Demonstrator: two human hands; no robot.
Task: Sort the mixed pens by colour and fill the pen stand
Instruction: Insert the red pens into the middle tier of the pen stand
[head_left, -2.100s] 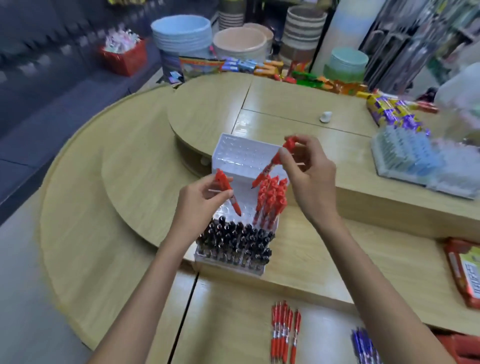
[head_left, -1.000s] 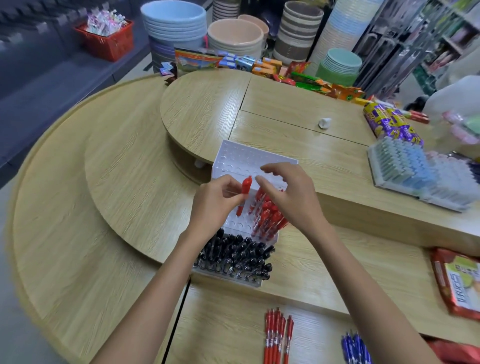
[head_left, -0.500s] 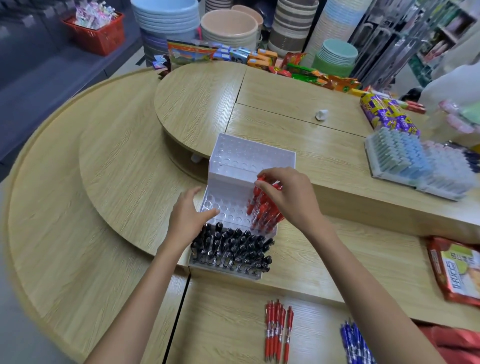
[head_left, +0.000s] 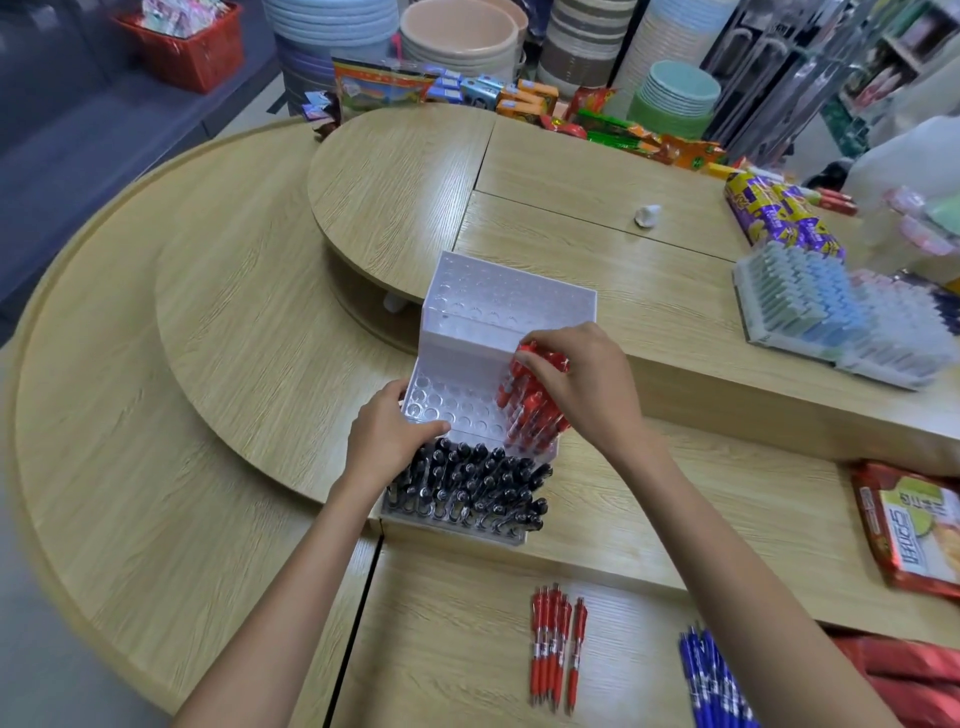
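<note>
A white tiered pen stand (head_left: 498, 301) sits on the middle step of the wooden counter. Black pens (head_left: 467, 483) fill its front tier. Red pens (head_left: 530, 410) stand in the right part of the middle tier; the back tier's holes are bare. My right hand (head_left: 587, 384) pinches the top of a red pen (head_left: 524, 353) at the back of that red cluster. My left hand (head_left: 384, 436) rests on the stand's left edge with nothing in it, thumb lying along the middle tier. Loose red pens (head_left: 556, 644) and blue pens (head_left: 711, 680) lie on the near step.
Another filled pen stand (head_left: 810, 312) is at the right on the upper step, with purple packs (head_left: 779, 213) behind it. A red packet (head_left: 914, 530) lies at the right edge. A small white object (head_left: 647, 214) sits mid-counter. Stacked bowls (head_left: 452, 36) stand behind.
Both hands came down with red pens to the stand. The left hand let go of its pen and moved to the stand's left edge. The right hand lowered into the red cluster.
</note>
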